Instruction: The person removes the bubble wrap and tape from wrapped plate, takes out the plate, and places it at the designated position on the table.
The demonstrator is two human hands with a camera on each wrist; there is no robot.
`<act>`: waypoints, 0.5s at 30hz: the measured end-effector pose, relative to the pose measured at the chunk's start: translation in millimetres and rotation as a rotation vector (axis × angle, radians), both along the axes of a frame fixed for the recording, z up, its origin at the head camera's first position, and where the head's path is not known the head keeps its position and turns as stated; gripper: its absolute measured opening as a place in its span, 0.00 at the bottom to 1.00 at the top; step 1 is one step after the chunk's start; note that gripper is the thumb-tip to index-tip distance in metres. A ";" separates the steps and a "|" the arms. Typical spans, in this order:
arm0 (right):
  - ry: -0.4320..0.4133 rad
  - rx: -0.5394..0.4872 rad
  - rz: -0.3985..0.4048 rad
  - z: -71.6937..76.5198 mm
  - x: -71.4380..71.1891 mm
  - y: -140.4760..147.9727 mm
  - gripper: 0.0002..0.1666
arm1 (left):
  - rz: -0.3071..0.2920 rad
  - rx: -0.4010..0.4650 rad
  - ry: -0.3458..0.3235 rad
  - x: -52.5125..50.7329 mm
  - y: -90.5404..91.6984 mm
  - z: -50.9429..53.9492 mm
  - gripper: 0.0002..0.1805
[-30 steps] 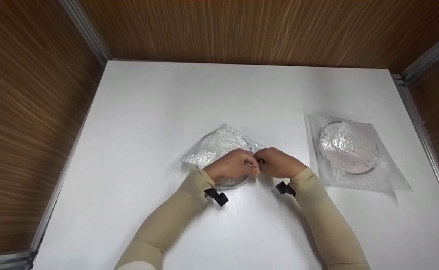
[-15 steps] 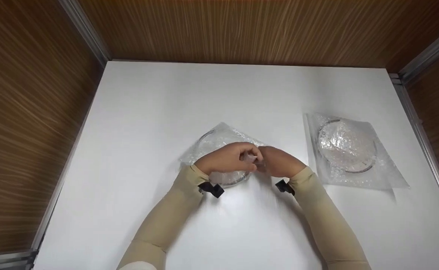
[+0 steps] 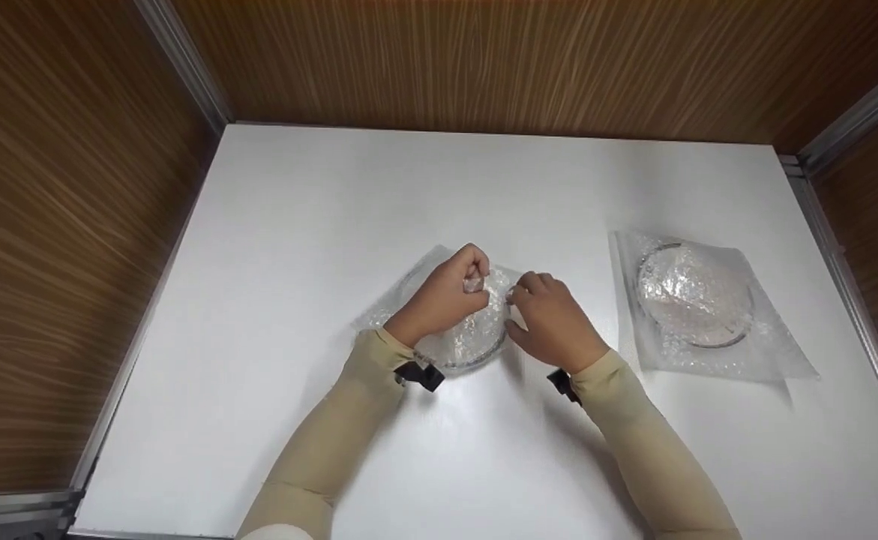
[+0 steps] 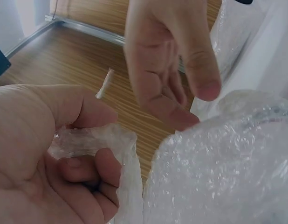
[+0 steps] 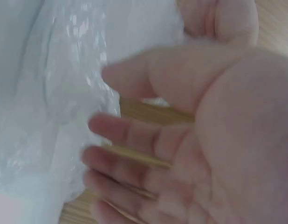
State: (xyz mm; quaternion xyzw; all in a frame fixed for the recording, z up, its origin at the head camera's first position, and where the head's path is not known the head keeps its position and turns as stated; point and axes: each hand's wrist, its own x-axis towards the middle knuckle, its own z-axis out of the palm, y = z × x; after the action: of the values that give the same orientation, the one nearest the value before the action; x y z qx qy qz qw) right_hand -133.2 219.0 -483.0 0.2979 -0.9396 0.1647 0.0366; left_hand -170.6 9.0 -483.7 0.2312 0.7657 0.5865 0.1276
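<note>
A bubble-wrap bag with a round, dark-rimmed disc inside lies in the middle of the table. My left hand is over this bag and pinches a clear plastic flap between thumb and curled fingers. On the bag's right side is my right hand, its fingers loosely bent and apart from the thumb. In the right wrist view, those fingertips are at the edge of the bubble wrap; whether they touch it I cannot tell.
A second bubble-wrapped round disc lies flat on the white table at the right. Wood-grain panels with metal edge strips stand around the table's back and sides.
Both hands were close together at the bag's right edge. My left hand has pulled away up and left with the plastic, and my right hand's fingers have spread.
</note>
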 end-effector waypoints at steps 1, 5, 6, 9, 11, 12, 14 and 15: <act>0.021 -0.004 -0.009 0.2 1.4 -3.1 0.13 | 0.003 -0.004 0.004 -0.2 -0.1 0.2 0.14; 0.010 -0.018 0.054 -0.9 5.5 -12.9 0.15 | -0.018 -0.048 0.020 -0.2 -1.0 2.6 0.18; -0.002 -0.011 0.088 -1.6 6.2 -15.0 0.17 | -0.022 -0.061 0.027 0.1 -1.3 3.1 0.17; -0.058 0.009 0.190 -4.1 7.8 -21.1 0.23 | -0.014 -0.102 0.062 0.8 -2.8 5.3 0.14; -0.074 0.022 0.238 -5.8 8.3 -25.0 0.28 | 0.002 -0.115 0.086 0.9 -4.3 6.7 0.10; -0.079 0.026 0.255 -6.5 8.5 -26.7 0.30 | 0.012 -0.123 0.104 0.7 -5.4 7.3 0.08; -0.088 0.026 0.276 -8.1 8.5 -29.6 0.31 | 0.035 -0.126 0.134 -0.1 -7.9 8.9 0.06; -0.086 0.024 0.283 -9.5 8.2 -30.9 0.31 | 0.045 -0.124 0.150 -0.8 -9.4 9.9 0.06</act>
State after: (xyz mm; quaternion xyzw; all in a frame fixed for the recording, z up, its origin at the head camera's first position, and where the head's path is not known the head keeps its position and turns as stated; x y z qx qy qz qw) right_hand -125.0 188.1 -492.5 0.4205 -0.8908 0.1695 -0.0307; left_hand -171.4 -0.4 -473.8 0.2488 0.8129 0.5218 0.0709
